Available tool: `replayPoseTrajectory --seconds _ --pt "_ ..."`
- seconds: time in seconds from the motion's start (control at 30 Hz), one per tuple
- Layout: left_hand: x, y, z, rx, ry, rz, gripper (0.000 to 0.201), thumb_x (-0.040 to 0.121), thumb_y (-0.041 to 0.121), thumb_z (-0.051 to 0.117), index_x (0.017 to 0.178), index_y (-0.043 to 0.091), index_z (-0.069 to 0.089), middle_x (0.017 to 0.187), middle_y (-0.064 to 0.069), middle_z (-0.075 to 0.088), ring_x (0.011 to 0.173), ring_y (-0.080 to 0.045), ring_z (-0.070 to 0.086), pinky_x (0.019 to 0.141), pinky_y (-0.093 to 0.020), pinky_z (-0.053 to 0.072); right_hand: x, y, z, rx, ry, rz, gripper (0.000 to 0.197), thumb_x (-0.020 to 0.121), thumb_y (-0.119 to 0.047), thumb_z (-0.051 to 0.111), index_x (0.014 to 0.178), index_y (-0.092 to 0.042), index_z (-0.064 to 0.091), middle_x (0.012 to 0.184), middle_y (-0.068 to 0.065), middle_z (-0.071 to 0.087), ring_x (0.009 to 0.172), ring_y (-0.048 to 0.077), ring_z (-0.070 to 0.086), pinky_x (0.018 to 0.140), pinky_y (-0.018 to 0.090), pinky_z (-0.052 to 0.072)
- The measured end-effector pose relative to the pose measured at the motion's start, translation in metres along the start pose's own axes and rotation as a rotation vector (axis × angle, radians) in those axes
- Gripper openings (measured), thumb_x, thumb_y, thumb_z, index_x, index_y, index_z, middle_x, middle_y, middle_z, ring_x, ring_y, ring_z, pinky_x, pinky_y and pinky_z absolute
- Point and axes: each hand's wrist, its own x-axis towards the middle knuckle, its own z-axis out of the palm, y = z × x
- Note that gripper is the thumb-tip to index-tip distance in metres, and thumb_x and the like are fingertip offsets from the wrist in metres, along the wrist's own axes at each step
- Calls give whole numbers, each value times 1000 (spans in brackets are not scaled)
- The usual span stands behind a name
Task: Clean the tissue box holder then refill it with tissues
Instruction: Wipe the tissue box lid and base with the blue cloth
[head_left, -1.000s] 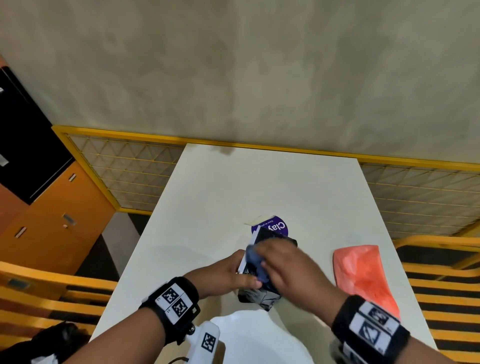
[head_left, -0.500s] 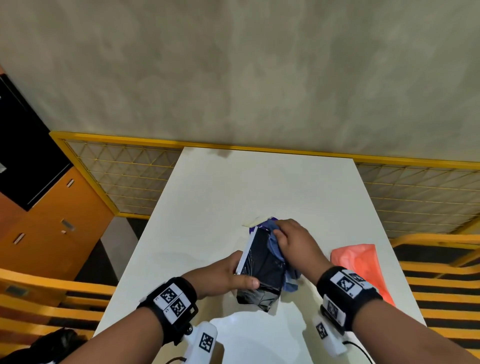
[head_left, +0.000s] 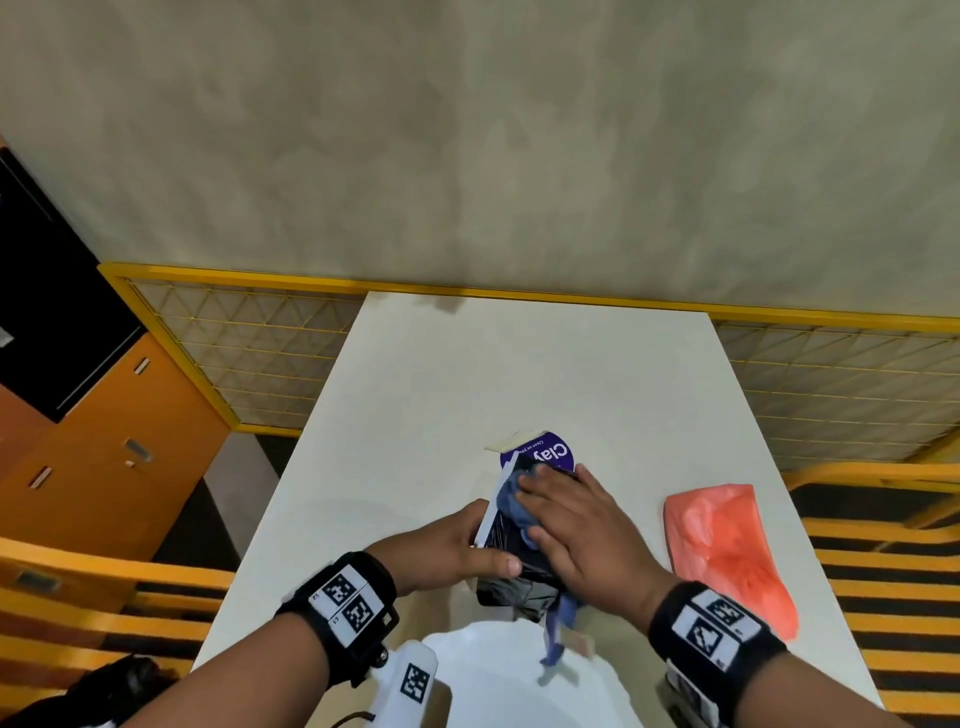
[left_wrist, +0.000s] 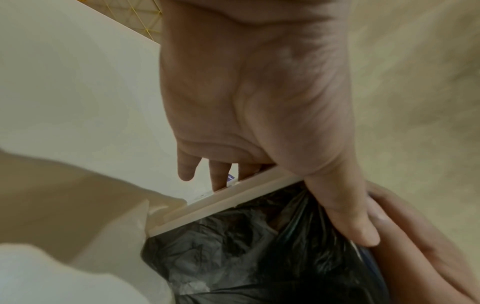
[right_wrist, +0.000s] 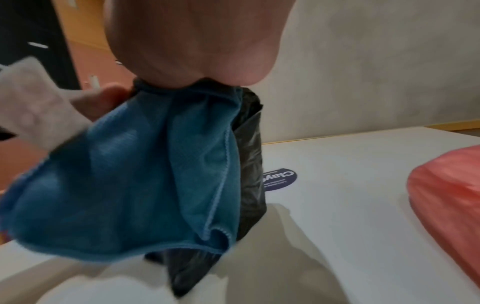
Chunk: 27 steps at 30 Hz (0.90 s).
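Note:
The tissue box holder (head_left: 511, 582), a flat box with a white edge and crinkled black plastic on its face, stands tilted on the white table (head_left: 519, 374). My left hand (head_left: 493, 535) grips its left side, thumb on the black face (left_wrist: 233, 257) and fingers behind the white edge. My right hand (head_left: 561, 509) lies flat on a blue cloth (head_left: 511, 493) and presses it against the upper part of the face. A tail of the cloth (right_wrist: 130, 185) hangs below my right palm, and the fingers are hidden in the right wrist view.
An orange-pink tissue pack (head_left: 727, 551) lies on the table to the right of the holder. A round purple sticker (head_left: 550, 454) sits just behind the holder. Yellow benches (head_left: 883, 571) flank the table, and a yellow mesh rail (head_left: 260, 353) runs behind it.
My right hand has slid with the cloth from the holder's right edge back onto its face and flattened. The left hand keeps its hold on the holder.

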Motion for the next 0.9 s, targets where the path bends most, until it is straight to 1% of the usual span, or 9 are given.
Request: replayPoseTrajectory --seconds 0.1,0.2,0.33,0.43,0.53,0.6,0.73,0.83,0.9 --pt "-2 0 0 -19 5 -35 66 87 37 77 142 31 40 136 9 61 126 -5 58 107 -33 48 13 14 1 86 34 145 42 96 -38 40 126 -19 62 135 -2 59 127 18 50 109 36 33" --pt "-4 2 -1 -2 15 -52 63 90 35 75 142 31 40 136 11 61 123 -1 59 106 -30 49 26 14 -4 289 54 323 37 94 -37 43 120 -18 63 116 -3 64 107 14 56 92 31 45" --pt "-8 11 -2 67 -4 -41 43 94 28 72 127 39 47 135 8 55 112 6 58 91 -13 49 26 27 -9 595 101 662 18 96 -26 52 90 -15 65 85 2 66 81 18 61 75 34 48" --pt "-12 8 -8 204 5 -43 56 88 37 76 135 43 46 137 3 43 120 0 48 96 -16 42 15 32 -11 883 207 854 23 92 -26 58 81 -7 63 73 6 62 71 20 56 68 34 42" --pt "-16 2 -16 174 2 -23 79 79 28 85 144 45 43 139 4 42 128 0 48 106 -22 43 3 19 -25 1096 197 870 30 84 -30 62 83 -1 62 76 11 60 73 21 54 70 35 39" --pt "-18 -4 -22 219 37 -18 91 76 20 82 147 51 36 144 6 41 133 -5 46 112 -31 42 -4 5 -35 1107 154 813 24 91 -24 61 87 -1 64 77 16 63 73 21 58 70 35 42" --pt "-25 -16 -21 406 113 -69 110 82 20 71 158 42 -7 163 11 15 146 -8 29 116 -26 33 -15 -18 -36 976 17 676 16 97 -19 56 95 -23 71 90 -3 74 84 14 68 77 33 51" --pt "-34 -24 -4 381 153 -38 131 71 33 76 141 56 -33 163 19 0 150 -7 18 115 -26 36 -15 -21 -31 962 -3 670 16 97 -20 56 95 -27 70 90 -5 72 82 10 66 80 35 50" --pt "-37 -31 8 335 200 -13 141 63 42 84 131 63 -39 158 25 -5 151 -3 10 120 -30 33 -14 -20 -31 973 33 691 19 98 -18 55 94 -30 70 91 -4 73 83 11 66 81 36 51"
